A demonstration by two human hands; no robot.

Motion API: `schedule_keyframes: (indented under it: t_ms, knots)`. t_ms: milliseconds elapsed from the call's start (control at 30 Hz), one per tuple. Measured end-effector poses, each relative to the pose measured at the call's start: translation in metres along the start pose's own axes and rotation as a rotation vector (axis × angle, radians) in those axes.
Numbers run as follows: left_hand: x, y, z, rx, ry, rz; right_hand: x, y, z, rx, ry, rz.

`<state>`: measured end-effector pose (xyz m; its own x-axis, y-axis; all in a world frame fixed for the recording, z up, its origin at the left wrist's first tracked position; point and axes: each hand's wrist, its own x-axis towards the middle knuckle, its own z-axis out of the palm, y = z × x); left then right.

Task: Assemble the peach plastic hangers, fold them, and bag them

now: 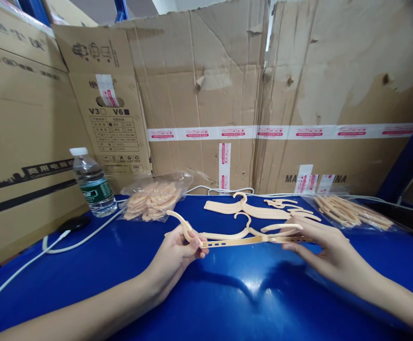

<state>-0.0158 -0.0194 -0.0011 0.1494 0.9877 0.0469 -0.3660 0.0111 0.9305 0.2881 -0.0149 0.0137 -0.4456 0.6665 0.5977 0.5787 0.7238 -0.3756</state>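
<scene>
My left hand [176, 253] pinches one end of a beige plastic hanger [234, 242] with a row of slots, where a curved arm piece [178, 219] meets it. At the other end my right hand [329, 248] has its fingers closed on the hanger; another curved piece [280, 228] shows beside those fingers. The hanger is held level above the blue table. Just behind it lies a beige hanger [227, 235] with a hook, partly covered by the held one. Farther back rests a wider hanger [224, 207], also with a hook.
Loose curved pieces [280, 203] lie at the back right, near a clear bag of long pieces [351, 212]. At the back left are a bag of beige parts [153, 201], a water bottle [92, 184], a black device [74, 223] and a white cable [82, 247]. Cardboard [199, 104] walls the back.
</scene>
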Motion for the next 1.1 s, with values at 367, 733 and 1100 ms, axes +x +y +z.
schedule_keyframes:
  t_ms: [367, 733, 1100]
  knots:
    - [0.001, 0.004, 0.001, 0.065, 0.119, 0.099, 0.001, -0.01, 0.004, 0.203, 0.002, 0.161]
    - [-0.034, 0.001, 0.014, 0.936, -0.389, 0.53, 0.007, 0.005, -0.004, 0.211, -0.066, 0.282]
    - [-0.034, -0.001, 0.004, 1.388, -0.562, 0.606, 0.0, 0.007, 0.009, -0.097, -0.299, 0.223]
